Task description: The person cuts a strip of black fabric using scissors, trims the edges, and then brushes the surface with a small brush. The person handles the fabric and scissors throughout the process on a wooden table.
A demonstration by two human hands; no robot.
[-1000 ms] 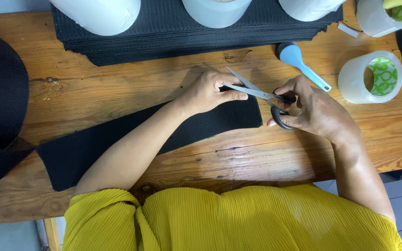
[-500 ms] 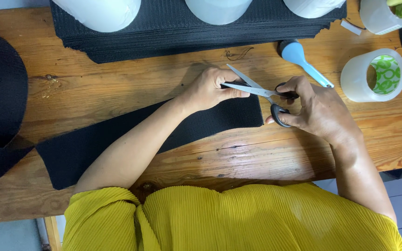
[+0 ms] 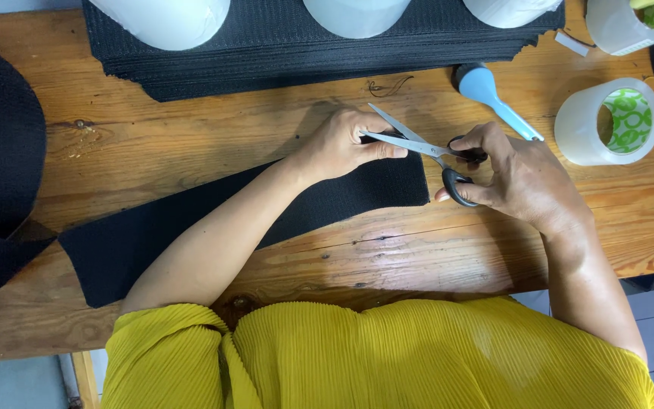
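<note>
A long strip of black woven fabric (image 3: 191,227) lies flat on the wooden counter (image 3: 153,144), its long axis running from lower left up to the right, where it ends in a straight cut edge just left of the right hand (image 3: 524,178). A pair of steel scissors with black handles (image 3: 425,148) lies across that upper right end, handles to the right and tips pointing left and slightly away from the person. The blades are parted in a narrow V.

The right hand is curled through the handle loops, thumb in the upper one and fingers in the lower. The left hand (image 3: 342,144) is closed on the upper edge of the strip, its fingertips pinching the fabric right at the lower blade, so the two hands sit just beside each other with the blades between them.

Beyond the hands lies a stack of black ribbed sheets (image 3: 304,53). To the right, near the right hand, lie a light blue plastic scoop (image 3: 493,98) and a roll of clear tape (image 3: 607,121).
</note>
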